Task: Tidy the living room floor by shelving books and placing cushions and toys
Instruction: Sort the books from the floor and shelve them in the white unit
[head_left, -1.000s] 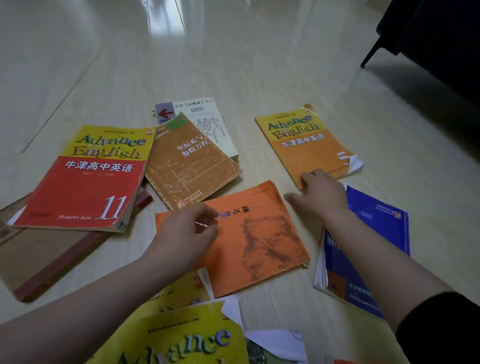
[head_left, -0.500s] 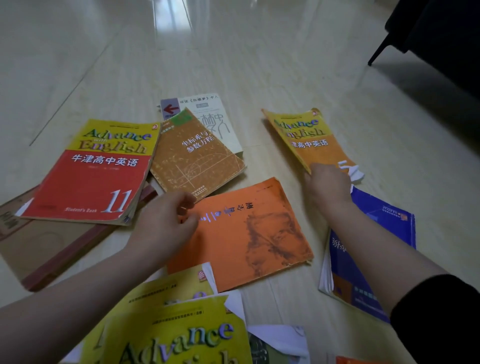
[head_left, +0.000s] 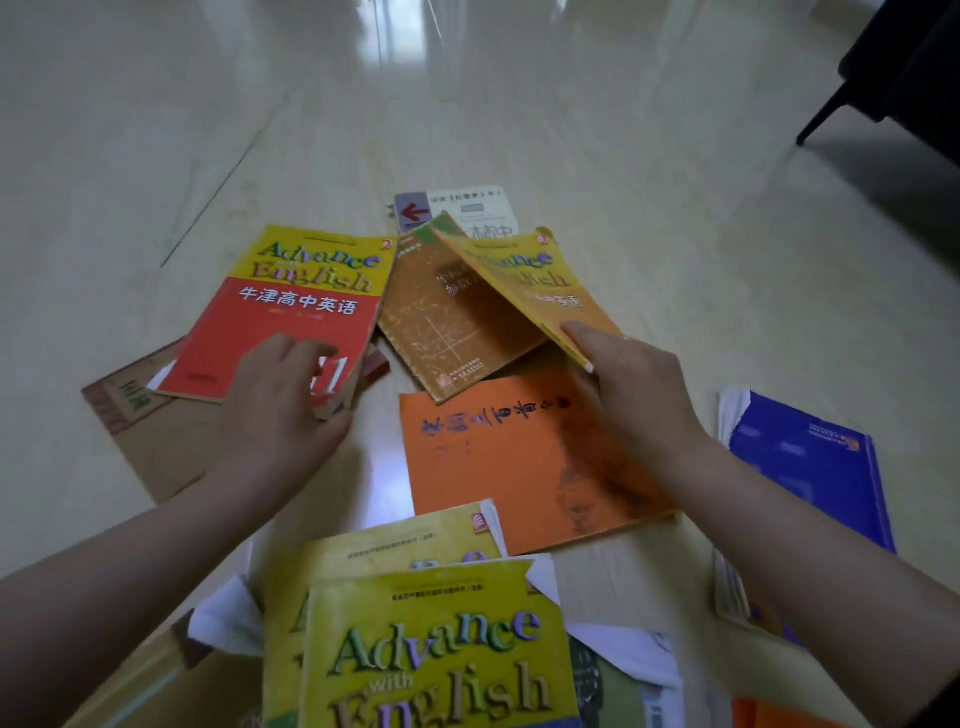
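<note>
Our right hand (head_left: 634, 400) gripping the yellow-orange book (head_left: 540, 280), tilted off the floor (head_left: 675, 208) over the brown book (head_left: 441, 327), our left hand (head_left: 280, 405) pinching the near corner of the red book (head_left: 280, 322)

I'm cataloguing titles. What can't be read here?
Head view:
brown book: title half hidden by the tilted yellow-orange book in the right hand.
white book: lower part under the brown book.
orange book: title blurred.
red book: number partly covered by the left hand.
nearest yellow book: cut by bottom edge.
</note>
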